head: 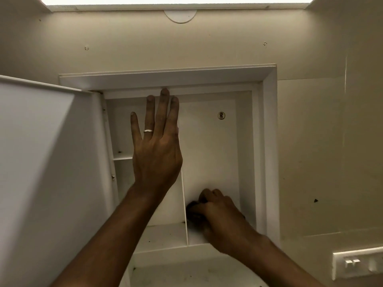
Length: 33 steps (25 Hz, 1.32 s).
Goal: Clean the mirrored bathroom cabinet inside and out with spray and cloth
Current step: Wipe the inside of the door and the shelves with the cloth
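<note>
Head view: I'm looking up into the white recessed bathroom cabinet (267, 141), with its white door (41, 162) swung open to the left and filling that whole side. My left hand (157, 146) is spread flat with straight fingers, plain ring (148, 131) on one finger, fingertips up at the cabinet's top inner edge, palm in front of the thin white vertical divider (185, 204). My right hand (215, 210) is low in the right compartment, fingers curled round a dark cloth (193, 207), pressed into the bottom corner where the divider meets the floor of the cabinet. The cloth is mostly hidden under the fingers. Right compartment above that hand is open up to a small round metal screw fitting (221, 115) on the back panel. Left compartment holds a short white shelf (122, 157) near the hinge side; room there is tight between door edge and divider. A white wall switch plate (358, 264) sits lower right, well apart from the frame. Bright strip light (178, 1) overhead.
</note>
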Each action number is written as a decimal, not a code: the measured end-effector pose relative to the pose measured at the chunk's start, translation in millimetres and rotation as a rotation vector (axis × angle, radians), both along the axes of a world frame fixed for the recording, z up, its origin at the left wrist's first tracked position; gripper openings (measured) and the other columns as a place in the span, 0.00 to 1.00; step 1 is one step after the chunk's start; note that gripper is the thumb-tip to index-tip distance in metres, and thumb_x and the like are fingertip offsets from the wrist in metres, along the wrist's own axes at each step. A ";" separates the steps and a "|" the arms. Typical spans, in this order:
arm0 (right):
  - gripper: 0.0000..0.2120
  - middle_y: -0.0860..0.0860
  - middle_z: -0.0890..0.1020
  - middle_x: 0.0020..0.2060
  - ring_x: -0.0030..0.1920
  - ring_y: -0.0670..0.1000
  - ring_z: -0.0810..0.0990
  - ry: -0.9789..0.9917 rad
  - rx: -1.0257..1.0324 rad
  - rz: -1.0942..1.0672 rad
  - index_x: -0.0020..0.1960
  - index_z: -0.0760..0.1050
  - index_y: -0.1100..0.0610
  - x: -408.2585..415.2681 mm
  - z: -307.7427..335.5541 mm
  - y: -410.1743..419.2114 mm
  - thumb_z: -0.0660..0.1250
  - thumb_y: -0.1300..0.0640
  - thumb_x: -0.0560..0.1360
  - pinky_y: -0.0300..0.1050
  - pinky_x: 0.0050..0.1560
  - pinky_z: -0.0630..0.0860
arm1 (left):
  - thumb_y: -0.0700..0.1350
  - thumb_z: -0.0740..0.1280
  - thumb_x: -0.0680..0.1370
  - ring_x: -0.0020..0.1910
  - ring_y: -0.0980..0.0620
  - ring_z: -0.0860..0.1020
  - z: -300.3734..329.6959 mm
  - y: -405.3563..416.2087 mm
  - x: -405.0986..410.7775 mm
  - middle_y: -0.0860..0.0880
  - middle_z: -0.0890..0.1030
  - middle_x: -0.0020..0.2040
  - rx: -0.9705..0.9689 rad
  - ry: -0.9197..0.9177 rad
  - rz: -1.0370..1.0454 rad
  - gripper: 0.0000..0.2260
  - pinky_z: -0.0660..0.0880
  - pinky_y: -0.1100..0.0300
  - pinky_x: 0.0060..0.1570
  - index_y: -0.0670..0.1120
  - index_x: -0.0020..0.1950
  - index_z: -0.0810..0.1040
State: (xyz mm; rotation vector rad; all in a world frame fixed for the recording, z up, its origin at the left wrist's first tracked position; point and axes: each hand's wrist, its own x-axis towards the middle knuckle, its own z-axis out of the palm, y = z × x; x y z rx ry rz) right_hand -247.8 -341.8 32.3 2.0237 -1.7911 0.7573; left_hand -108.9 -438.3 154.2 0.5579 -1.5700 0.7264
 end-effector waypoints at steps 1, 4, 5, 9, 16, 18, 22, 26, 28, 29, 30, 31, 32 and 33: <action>0.19 0.45 0.74 0.59 0.61 0.53 0.74 -0.059 -0.099 0.027 0.68 0.76 0.42 0.8 11.3 3.2 0.66 0.59 0.80 0.53 0.58 0.78 | 0.42 0.52 0.86 0.84 0.46 0.48 -0.3 0.4 -0.4 0.47 0.50 0.85 0.002 0.000 0.000 0.26 0.56 0.33 0.76 0.46 0.84 0.52; 0.22 0.53 0.77 0.66 0.67 0.58 0.75 -0.006 -0.529 -0.043 0.70 0.76 0.47 -6.9 66.2 -7.1 0.65 0.64 0.80 0.58 0.67 0.75 | 0.42 0.55 0.84 0.84 0.46 0.47 0.7 0.8 0.4 0.46 0.49 0.85 0.013 -0.017 -0.005 0.28 0.55 0.33 0.76 0.46 0.84 0.51; 0.22 0.56 0.76 0.68 0.70 0.60 0.72 0.058 -0.585 -0.091 0.71 0.76 0.49 -10.6 89.1 -14.5 0.65 0.66 0.80 0.60 0.71 0.71 | 0.41 0.56 0.84 0.84 0.46 0.47 1.1 0.9 0.5 0.46 0.49 0.85 0.020 -0.024 -0.009 0.29 0.54 0.32 0.77 0.46 0.84 0.51; 0.27 0.60 0.70 0.74 0.76 0.65 0.65 0.163 -0.489 -0.270 0.75 0.72 0.54 -17.3 122.5 -32.6 0.66 0.69 0.78 0.64 0.76 0.63 | 0.42 0.56 0.85 0.84 0.46 0.47 -0.5 -2.1 0.5 0.46 0.50 0.85 0.016 -0.012 0.004 0.28 0.54 0.32 0.76 0.46 0.84 0.52; 0.32 0.58 0.76 0.66 0.65 0.64 0.73 0.095 -0.445 -0.390 0.64 0.79 0.53 -13.2 17.6 -11.4 0.72 0.76 0.64 0.60 0.59 0.80 | 0.44 0.51 0.86 0.84 0.45 0.48 -0.3 -1.9 0.2 0.46 0.51 0.85 -0.006 -0.013 -0.001 0.25 0.56 0.32 0.75 0.46 0.84 0.52; 0.31 0.54 0.72 0.70 0.66 0.60 0.71 0.048 -0.251 -0.434 0.69 0.74 0.47 -7.5 -3.8 -6.8 0.70 0.70 0.70 0.54 0.60 0.78 | 0.43 0.53 0.86 0.84 0.45 0.48 -0.3 -4.1 1.0 0.46 0.51 0.85 -0.002 -0.008 0.000 0.26 0.55 0.32 0.75 0.47 0.84 0.52; 0.22 0.48 0.68 0.67 0.58 0.52 0.72 -0.088 -0.049 -0.455 0.71 0.67 0.43 2.7 -26.2 4.7 0.62 0.61 0.80 0.45 0.55 0.75 | 0.42 0.55 0.85 0.84 0.45 0.48 -0.6 -4.9 -0.6 0.46 0.51 0.85 -0.012 0.001 0.001 0.28 0.55 0.32 0.76 0.47 0.84 0.51; 0.14 0.49 0.76 0.61 0.58 0.52 0.76 -0.087 0.096 -0.371 0.66 0.75 0.45 4.8 -11.8 9.8 0.61 0.55 0.82 0.47 0.58 0.76 | 0.41 0.55 0.85 0.84 0.46 0.48 -0.1 -4.7 -1.0 0.46 0.52 0.85 -0.010 0.007 -0.008 0.28 0.54 0.32 0.76 0.47 0.84 0.52; 0.14 0.48 0.78 0.58 0.57 0.50 0.79 -0.246 0.074 -0.224 0.65 0.78 0.44 4.0 -0.6 17.0 0.64 0.56 0.82 0.48 0.60 0.78 | 0.42 0.54 0.85 0.84 0.46 0.48 -1.3 -5.6 -1.1 0.46 0.52 0.85 -0.008 0.014 -0.008 0.27 0.55 0.33 0.76 0.47 0.84 0.52; 0.15 0.48 0.79 0.57 0.57 0.49 0.80 -0.364 -0.014 -0.126 0.65 0.78 0.44 3.8 7.6 18.6 0.66 0.58 0.81 0.47 0.61 0.79 | 0.42 0.54 0.85 0.84 0.46 0.48 -1.8 -5.7 -0.6 0.46 0.51 0.85 -0.008 0.012 -0.010 0.27 0.55 0.33 0.76 0.47 0.84 0.51; 0.17 0.48 0.79 0.57 0.57 0.49 0.80 -0.421 -0.150 -0.054 0.66 0.78 0.46 0.8 19.9 16.6 0.67 0.61 0.80 0.46 0.62 0.79 | 0.43 0.53 0.85 0.84 0.45 0.48 -1.5 -5.2 -0.5 0.46 0.51 0.85 -0.008 0.008 -0.012 0.27 0.55 0.32 0.76 0.47 0.84 0.51; 0.19 0.50 0.79 0.58 0.58 0.50 0.79 -0.407 -0.313 -0.031 0.67 0.78 0.48 -3.7 35.2 10.9 0.68 0.63 0.79 0.46 0.62 0.78 | 0.43 0.53 0.86 0.84 0.45 0.48 -0.8 -4.6 -0.8 0.46 0.51 0.85 -0.007 0.002 -0.013 0.27 0.55 0.32 0.76 0.47 0.85 0.51; 0.20 0.52 0.79 0.59 0.59 0.52 0.78 -0.346 -0.454 -0.042 0.68 0.78 0.50 -6.7 51.7 2.8 0.69 0.64 0.78 0.47 0.63 0.77 | 0.44 0.52 0.86 0.84 0.45 0.49 0.2 -4.3 -0.9 0.46 0.51 0.85 -0.005 -0.003 -0.014 0.26 0.55 0.32 0.76 0.47 0.84 0.51; 0.21 0.54 0.78 0.60 0.61 0.54 0.76 -0.266 -0.538 -0.068 0.69 0.78 0.52 -5.7 68.1 -4.6 0.69 0.65 0.78 0.48 0.64 0.75 | 0.45 0.50 0.86 0.84 0.45 0.49 0.6 -3.9 -1.0 0.46 0.52 0.85 -0.002 -0.005 -0.014 0.26 0.55 0.32 0.76 0.47 0.84 0.51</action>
